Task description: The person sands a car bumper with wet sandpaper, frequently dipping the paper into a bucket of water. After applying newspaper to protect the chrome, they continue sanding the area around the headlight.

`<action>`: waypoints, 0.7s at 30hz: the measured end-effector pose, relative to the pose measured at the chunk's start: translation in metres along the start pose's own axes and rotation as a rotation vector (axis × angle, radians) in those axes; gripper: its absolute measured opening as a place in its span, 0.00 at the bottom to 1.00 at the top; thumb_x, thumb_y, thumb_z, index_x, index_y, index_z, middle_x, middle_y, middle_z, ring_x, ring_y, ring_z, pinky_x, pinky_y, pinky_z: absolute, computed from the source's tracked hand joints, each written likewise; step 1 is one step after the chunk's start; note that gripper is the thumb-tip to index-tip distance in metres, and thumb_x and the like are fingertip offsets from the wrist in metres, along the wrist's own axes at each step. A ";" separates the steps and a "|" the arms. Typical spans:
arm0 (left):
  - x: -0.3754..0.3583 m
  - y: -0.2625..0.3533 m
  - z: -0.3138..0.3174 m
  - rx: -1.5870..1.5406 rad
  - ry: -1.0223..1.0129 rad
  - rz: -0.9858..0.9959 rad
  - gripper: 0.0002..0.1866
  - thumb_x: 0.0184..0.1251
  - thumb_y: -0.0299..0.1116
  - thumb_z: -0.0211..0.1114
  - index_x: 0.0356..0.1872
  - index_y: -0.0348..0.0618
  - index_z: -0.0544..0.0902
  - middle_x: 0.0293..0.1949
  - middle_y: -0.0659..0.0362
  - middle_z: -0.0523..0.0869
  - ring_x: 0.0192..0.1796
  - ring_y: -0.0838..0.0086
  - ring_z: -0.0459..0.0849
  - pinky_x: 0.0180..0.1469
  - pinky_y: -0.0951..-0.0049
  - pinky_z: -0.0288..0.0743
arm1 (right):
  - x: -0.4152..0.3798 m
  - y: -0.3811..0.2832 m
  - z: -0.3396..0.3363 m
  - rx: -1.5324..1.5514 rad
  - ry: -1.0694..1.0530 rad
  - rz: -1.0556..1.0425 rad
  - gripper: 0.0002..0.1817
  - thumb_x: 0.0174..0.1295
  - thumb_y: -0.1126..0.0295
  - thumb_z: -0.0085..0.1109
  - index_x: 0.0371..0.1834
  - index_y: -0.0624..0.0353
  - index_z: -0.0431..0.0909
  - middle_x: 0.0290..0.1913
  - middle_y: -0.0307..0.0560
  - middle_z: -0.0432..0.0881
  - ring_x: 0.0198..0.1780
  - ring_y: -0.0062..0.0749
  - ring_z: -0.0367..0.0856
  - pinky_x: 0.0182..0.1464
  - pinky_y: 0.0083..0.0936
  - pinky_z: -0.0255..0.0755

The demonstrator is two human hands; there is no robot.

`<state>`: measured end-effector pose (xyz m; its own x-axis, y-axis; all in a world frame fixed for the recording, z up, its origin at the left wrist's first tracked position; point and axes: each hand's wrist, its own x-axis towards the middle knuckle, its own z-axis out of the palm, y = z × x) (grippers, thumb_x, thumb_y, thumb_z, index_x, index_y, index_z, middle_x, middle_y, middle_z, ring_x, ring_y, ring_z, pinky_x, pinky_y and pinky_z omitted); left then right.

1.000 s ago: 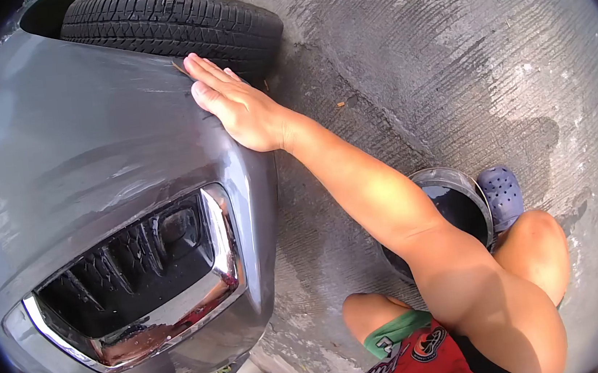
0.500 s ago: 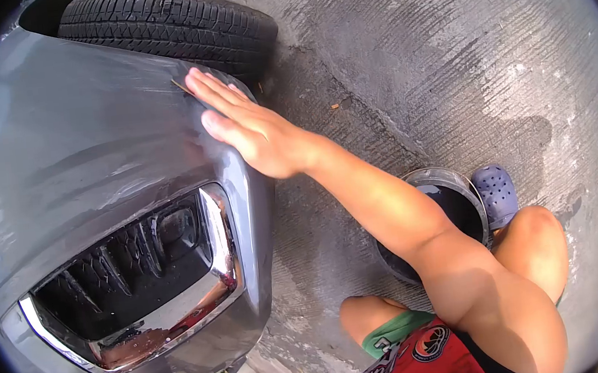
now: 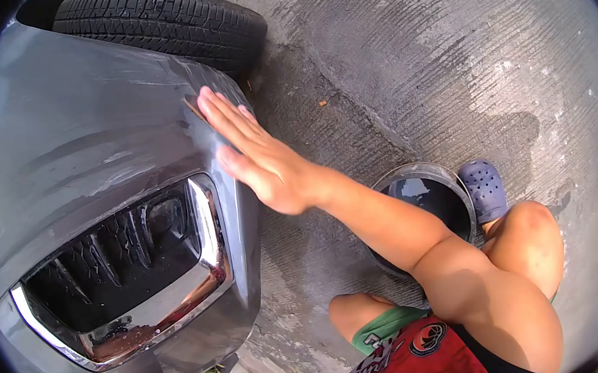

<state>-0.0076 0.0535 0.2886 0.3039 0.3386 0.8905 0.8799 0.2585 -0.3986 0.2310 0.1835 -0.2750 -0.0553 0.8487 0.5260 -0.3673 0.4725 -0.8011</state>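
Fingers of the right hand (image 3: 259,158) lie straight and spread flat, palm pressed against the curved corner of the grey car bumper (image 3: 91,150), gripping nothing; a flat palm suits a broad smooth panel better than fingertips would. The bumper fills the left of the view, its skin wet and streaked, with the chrome-edged fog lamp recess (image 3: 126,277) below the hand and the front tyre (image 3: 165,26) just beyond the fingertips. The left hand is out of sight (only a sliver of forearm shows at the bottom edge), so its fingers cannot be judged. The person squats on damp concrete (image 3: 445,47), and a bucket of dark water (image 3: 425,206) stands close beside the right foot's blue clog (image 3: 485,189), within arm's reach.
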 end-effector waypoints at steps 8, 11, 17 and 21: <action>0.000 -0.007 0.004 0.006 -0.002 0.036 0.24 0.81 0.42 0.67 0.68 0.38 0.84 0.68 0.47 0.86 0.69 0.56 0.85 0.74 0.53 0.73 | 0.034 0.046 -0.003 0.050 0.007 0.068 0.41 0.88 0.44 0.25 0.93 0.60 0.36 0.94 0.55 0.34 0.94 0.45 0.27 0.91 0.48 0.25; -0.002 -0.003 0.009 0.017 0.028 0.120 0.23 0.80 0.42 0.68 0.68 0.39 0.84 0.68 0.47 0.87 0.69 0.56 0.85 0.74 0.53 0.74 | -0.053 0.012 -0.003 0.217 -0.019 0.124 0.40 0.87 0.51 0.35 0.93 0.61 0.40 0.94 0.52 0.41 0.94 0.41 0.36 0.91 0.43 0.32; -0.085 0.204 0.034 -0.237 -0.072 0.746 0.22 0.80 0.40 0.69 0.67 0.39 0.85 0.68 0.48 0.87 0.68 0.57 0.86 0.74 0.54 0.74 | -0.056 0.002 -0.090 1.042 0.219 0.256 0.35 0.82 0.64 0.43 0.91 0.59 0.55 0.85 0.52 0.67 0.84 0.42 0.68 0.85 0.45 0.62; -0.192 0.361 0.124 -0.016 -0.717 1.058 0.35 0.79 0.55 0.65 0.76 0.41 0.78 0.80 0.53 0.76 0.83 0.55 0.70 0.87 0.48 0.54 | -0.073 0.003 -0.115 1.113 0.264 0.213 0.33 0.83 0.61 0.50 0.87 0.60 0.62 0.81 0.56 0.72 0.80 0.53 0.74 0.80 0.56 0.69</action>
<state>0.2058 0.1939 -0.0537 0.5963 0.7830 -0.1771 0.3364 -0.4440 -0.8305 0.3411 0.1503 -0.3493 -0.0675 0.9708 0.2301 -0.9936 -0.0446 -0.1034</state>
